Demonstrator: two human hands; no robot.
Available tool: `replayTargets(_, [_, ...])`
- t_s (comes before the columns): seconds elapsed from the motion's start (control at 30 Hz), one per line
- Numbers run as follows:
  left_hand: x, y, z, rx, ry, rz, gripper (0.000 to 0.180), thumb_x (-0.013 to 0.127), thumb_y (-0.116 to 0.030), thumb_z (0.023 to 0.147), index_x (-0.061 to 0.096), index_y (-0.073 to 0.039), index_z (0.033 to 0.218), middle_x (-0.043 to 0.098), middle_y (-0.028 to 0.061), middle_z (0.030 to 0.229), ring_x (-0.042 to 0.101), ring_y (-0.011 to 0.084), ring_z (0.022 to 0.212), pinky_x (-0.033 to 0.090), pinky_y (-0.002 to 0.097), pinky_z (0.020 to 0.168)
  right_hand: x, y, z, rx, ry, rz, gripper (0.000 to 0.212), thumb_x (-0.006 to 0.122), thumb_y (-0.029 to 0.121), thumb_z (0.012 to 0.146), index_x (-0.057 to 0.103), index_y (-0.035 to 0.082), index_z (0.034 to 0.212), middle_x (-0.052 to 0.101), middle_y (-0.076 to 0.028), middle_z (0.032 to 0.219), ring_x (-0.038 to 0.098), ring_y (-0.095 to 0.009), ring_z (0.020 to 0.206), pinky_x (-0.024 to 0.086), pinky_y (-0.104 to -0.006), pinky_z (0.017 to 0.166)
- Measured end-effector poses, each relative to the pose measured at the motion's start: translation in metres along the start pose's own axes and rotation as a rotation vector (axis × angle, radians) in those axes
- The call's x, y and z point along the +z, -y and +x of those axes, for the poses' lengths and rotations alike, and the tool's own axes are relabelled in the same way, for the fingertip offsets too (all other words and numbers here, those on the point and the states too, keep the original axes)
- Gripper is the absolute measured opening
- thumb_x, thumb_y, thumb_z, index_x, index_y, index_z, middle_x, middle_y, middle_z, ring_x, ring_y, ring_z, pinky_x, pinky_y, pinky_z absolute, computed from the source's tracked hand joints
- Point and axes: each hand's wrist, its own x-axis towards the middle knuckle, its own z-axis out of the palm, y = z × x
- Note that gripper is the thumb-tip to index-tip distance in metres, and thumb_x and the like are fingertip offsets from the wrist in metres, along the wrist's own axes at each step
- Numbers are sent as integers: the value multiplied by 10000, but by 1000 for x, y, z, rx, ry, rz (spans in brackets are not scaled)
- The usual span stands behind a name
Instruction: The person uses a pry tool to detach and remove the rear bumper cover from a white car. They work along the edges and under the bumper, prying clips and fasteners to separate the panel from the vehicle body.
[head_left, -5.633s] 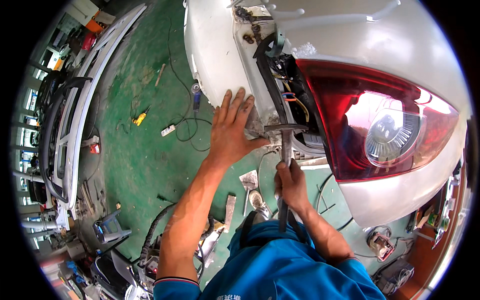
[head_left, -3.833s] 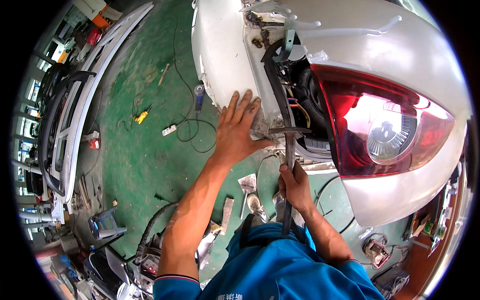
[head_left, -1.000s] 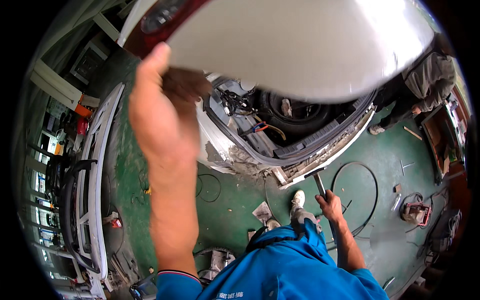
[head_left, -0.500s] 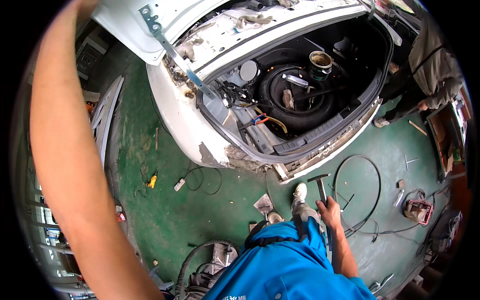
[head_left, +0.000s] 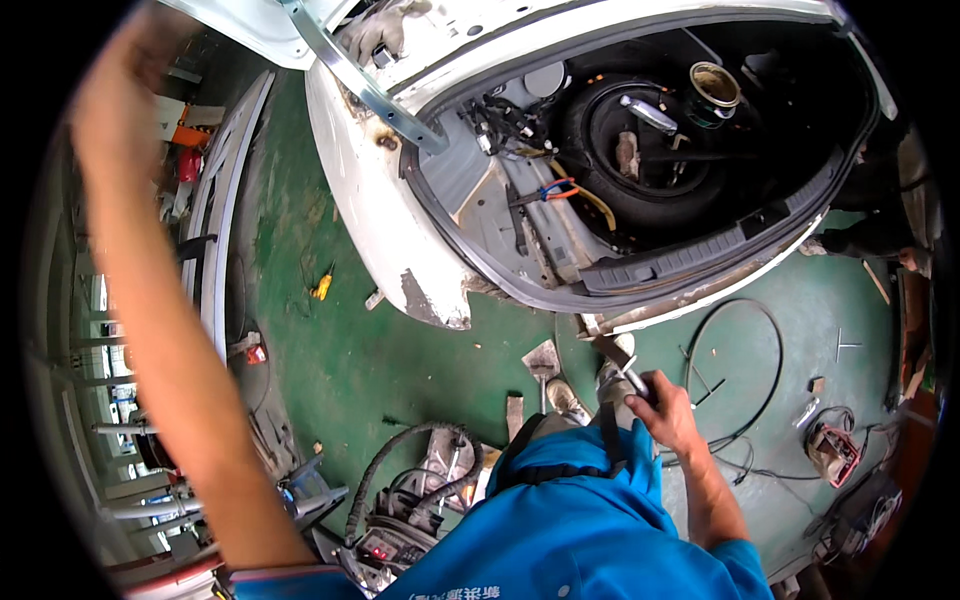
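Observation:
My right hand [head_left: 668, 412] is wrapped round a hammer [head_left: 633, 378], low in front of my body, with the hammer's head toward the car's rear edge. My left arm stretches up along the left side. At its end my left hand [head_left: 135, 95] is smeared by motion beside the edge of the raised white trunk lid [head_left: 265, 25], and its fingers cannot be made out. Before me is the open trunk of a white car [head_left: 350, 200]. Inside lie a spare tyre [head_left: 650, 205], a round can [head_left: 714, 90] and pliers with orange and blue handles [head_left: 557, 188].
A metal hinge arm [head_left: 365, 85] reaches into the trunk. On the green floor lie a black hose loop [head_left: 778, 375], a yellow tool [head_left: 322, 286] and a flat scraper [head_left: 541, 360]. Close by my left side stands a machine with a thick hose [head_left: 365, 480]. Another person's hand [head_left: 915, 260] shows at far right.
My left hand has come down into view from the upper edge. The hammer has tilted, its head now lower and nearer my feet. The view has shifted, so the car sits farther right and higher.

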Motion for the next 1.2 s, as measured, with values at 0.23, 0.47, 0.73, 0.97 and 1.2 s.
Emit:
replayTargets(0.23, [76,92,-304,-16,481,258,278,701,-115,912,716,-5,1166,656,171,1301,588,332,1259,435,422,1087,36,85,44,-551,314,-145,428,661,341,963,557,79,1285,692,-185,908,679,-411,759,539,-488,617])
replayTargets(0.47, [92,119,-335,75,383,276,219,624,-203,925,758,-32,952,680,137,1235,519,373,1329,326,542,1133,67,131,65,-702,305,-311,386,668,313,952,600,59,1235,672,-131,840,666,-352,681,521,-450,553])
replayTargets(0.73, [90,125,-339,90,339,255,193,624,-177,903,756,-36,894,694,115,1209,537,362,1316,337,531,1131,85,149,62,-684,273,-361,392,682,311,938,602,57,1225,661,-129,843,668,-344,668,522,-443,544])
replayTargets(0.97, [91,123,-340,93,332,259,181,620,-165,903,752,-41,897,695,117,1201,540,363,1312,339,535,1124,84,148,60,-698,268,-332,391,689,317,933,611,57,1215,660,-131,844,668,-356,665,528,-454,546])
replayTargets(1.2, [92,121,-339,99,338,268,184,611,-156,908,749,-36,894,696,125,1195,539,374,1309,340,533,1121,88,141,63,-620,259,-210,391,672,337,945,609,55,1208,671,-145,852,665,-385,678,527,-468,544])
